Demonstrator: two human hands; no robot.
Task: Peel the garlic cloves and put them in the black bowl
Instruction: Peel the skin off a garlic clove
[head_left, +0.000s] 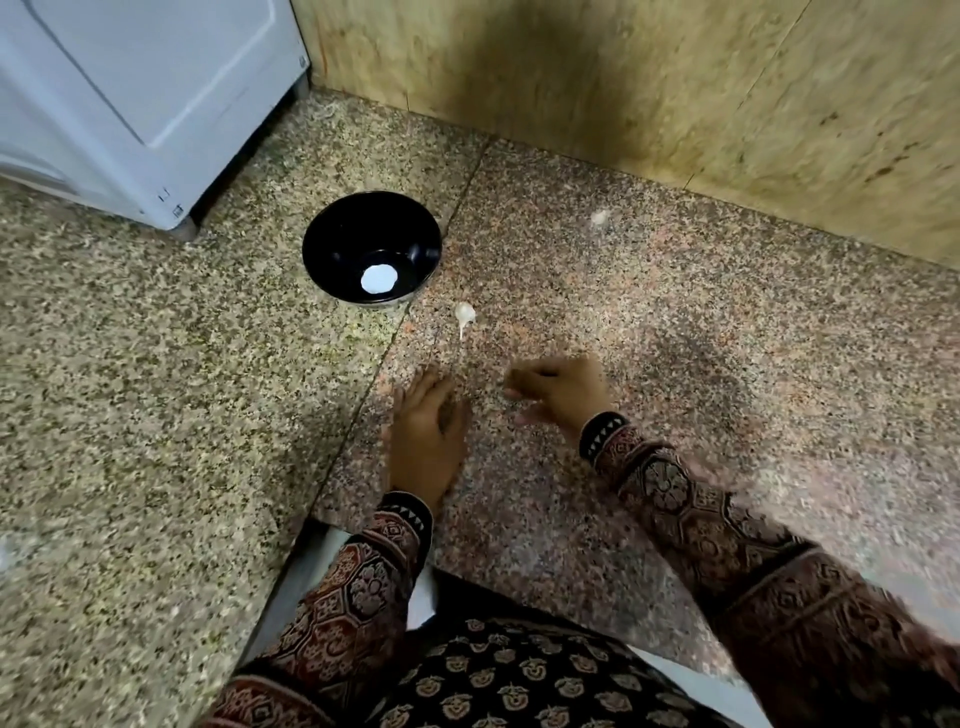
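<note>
A person is standing at a speckled granite worktop (156, 415), looking down at both hands. A black bowl (332, 244) is sitting towards the back, beside a white appliance (130, 93), within easy reach so peeled cloves can be dropped in. A pale round patch is showing at its bottom, possibly only a light reflection. One garlic clove (464, 313), trailing a thin tail of skin, is lying on the worktop just beside the bowl, apart from both hands. A second small pale piece (600, 217) is lying farther back near the stone wall (675, 78). The left hand (426, 431) is hovering low, its fingers (425, 382) lying fairly straight, pointing towards the clove and holding nothing. The right hand (558, 395) is looking blurred; its fingers (519, 380) are curling loosely with the thumb apart, nothing showing between them. Peeling seems not yet begun
</note>
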